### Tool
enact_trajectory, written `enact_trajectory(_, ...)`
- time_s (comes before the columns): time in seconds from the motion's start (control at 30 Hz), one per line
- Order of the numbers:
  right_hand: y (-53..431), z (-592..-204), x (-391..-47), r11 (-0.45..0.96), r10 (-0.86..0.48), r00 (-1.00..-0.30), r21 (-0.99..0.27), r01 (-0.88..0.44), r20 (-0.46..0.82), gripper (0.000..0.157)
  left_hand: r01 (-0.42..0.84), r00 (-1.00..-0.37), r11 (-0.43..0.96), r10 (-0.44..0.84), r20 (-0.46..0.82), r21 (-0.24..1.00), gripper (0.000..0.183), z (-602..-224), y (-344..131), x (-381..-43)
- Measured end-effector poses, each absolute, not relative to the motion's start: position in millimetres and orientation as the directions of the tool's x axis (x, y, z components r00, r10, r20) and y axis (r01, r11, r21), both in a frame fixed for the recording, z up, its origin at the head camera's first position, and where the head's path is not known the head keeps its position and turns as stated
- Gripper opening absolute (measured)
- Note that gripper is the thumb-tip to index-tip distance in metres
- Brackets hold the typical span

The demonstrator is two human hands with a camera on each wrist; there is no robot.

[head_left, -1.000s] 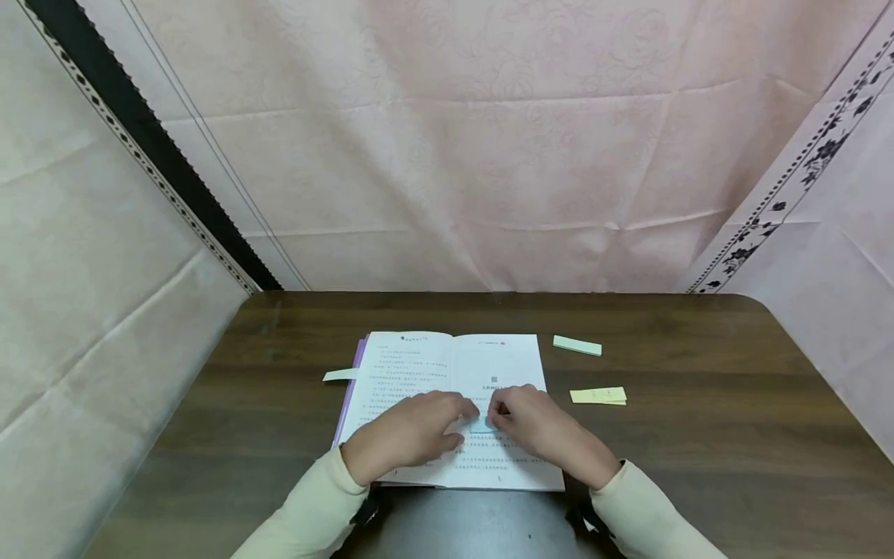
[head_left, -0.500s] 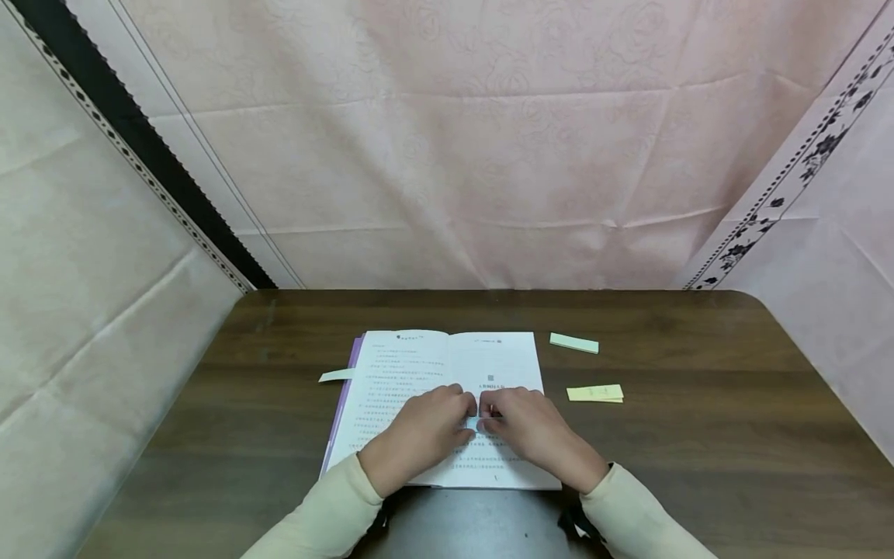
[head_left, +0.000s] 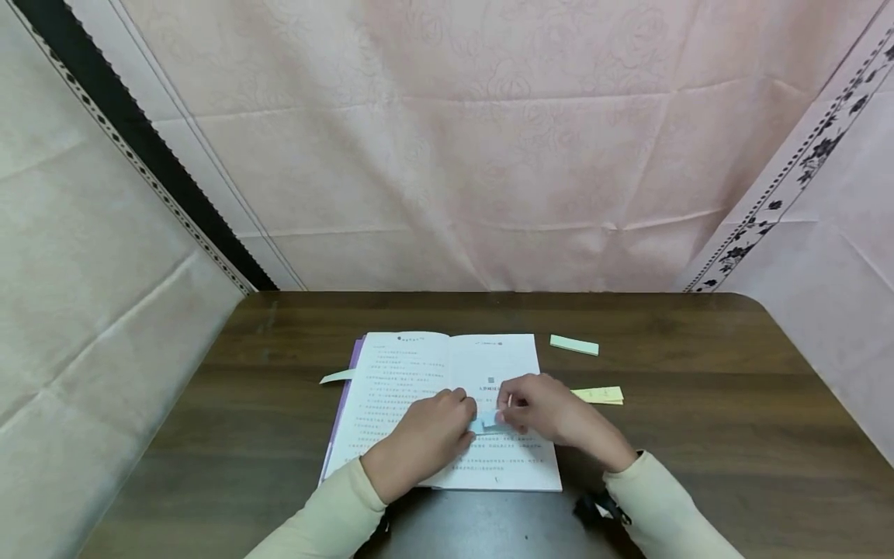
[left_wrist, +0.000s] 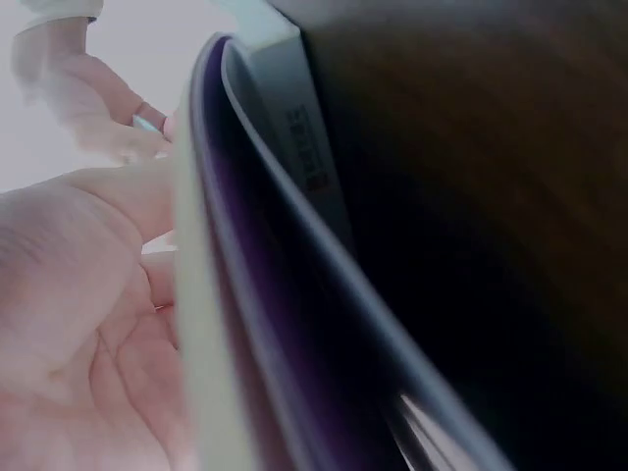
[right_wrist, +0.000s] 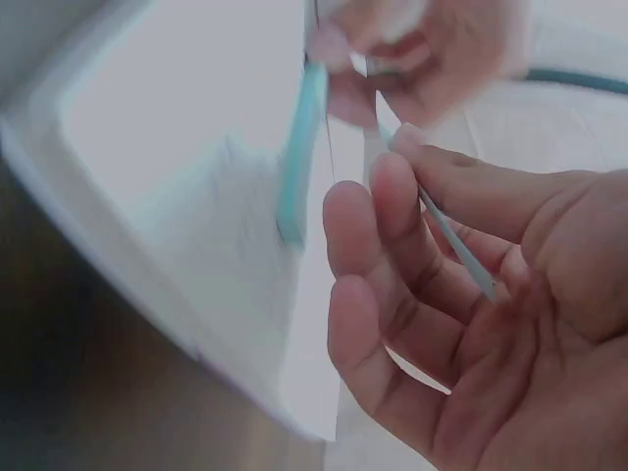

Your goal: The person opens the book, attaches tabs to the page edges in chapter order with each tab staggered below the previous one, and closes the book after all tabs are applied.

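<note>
An open book [head_left: 401, 369] lies on the table, and both hands are over its pages. My left hand [head_left: 434, 435] holds the left end of a pad of blue sticky notes [right_wrist: 297, 177] that lies on the right-hand page. Close beside it, my right hand [head_left: 548, 407] pinches a single blue sticky note [right_wrist: 453, 240] between thumb and forefinger, its other fingers loosely bent. In the right wrist view the note stands apart from most of the pad. The book's edge [left_wrist: 324, 255] and purple cover hide part of the left fingers in the left wrist view.
A pale green sticky-note pad [head_left: 574, 345] and a yellow one [head_left: 601, 395] lie right of the book on the brown table [head_left: 698, 388]. A pale tab [head_left: 337, 376] sticks out past the book's left edge. Cloth [head_left: 454, 155] hangs behind the table.
My left hand came over to the blue sticky-note pad and took its left end. My right hand has lifted and moved right, peeling a note up from the pad.
</note>
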State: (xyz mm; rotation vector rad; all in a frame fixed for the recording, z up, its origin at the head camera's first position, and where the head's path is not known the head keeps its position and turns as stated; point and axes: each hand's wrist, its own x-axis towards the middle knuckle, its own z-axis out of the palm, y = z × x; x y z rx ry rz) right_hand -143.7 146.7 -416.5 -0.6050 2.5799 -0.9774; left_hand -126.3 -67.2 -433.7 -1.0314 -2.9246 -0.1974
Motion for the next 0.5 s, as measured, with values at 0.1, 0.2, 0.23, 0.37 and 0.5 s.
enact_trajectory(0.1, 163.6, -412.9, -151.7, 0.685, -0.459, -0.873, -0.691, -0.23, -0.164, 0.016, 0.615, -0.788, 0.777, 0.613, 0.06, 0.134, 0.014, -432.5, -66.4, -125.8)
enact_trajectory(0.2, 181.6, -413.5, -160.0, 0.688, -0.43, -0.883, -0.701, -0.188, -0.186, 0.015, 0.611, -0.789, 0.777, 0.612, 0.048, 0.153, 0.016, -432.5, -64.9, -125.7)
enact_trajectory(0.23, 187.0, -415.0, -162.7, 0.687, -0.429, -0.882, -0.705, -0.178, -0.195, 0.015, 0.61, -0.79, 0.777, 0.611, 0.043, 0.158, 0.016, -433.5, -64.8, -126.1)
enact_trajectory(0.37, 202.4, -421.5, -171.0, 0.678, -0.431, -0.874, -0.72, -0.148, -0.226, 0.017, 0.603, -0.794, 0.78, 0.607, 0.034, 0.17, 0.018, -436.0, -64.1, -128.0)
enact_trajectory(0.5, 209.5, -426.4, -176.0, 0.675, -0.434, -0.862, -0.728, -0.119, -0.261, 0.022, 0.593, -0.8, 0.783, 0.599, 0.028, 0.187, 0.018, -436.4, -65.1, -128.7)
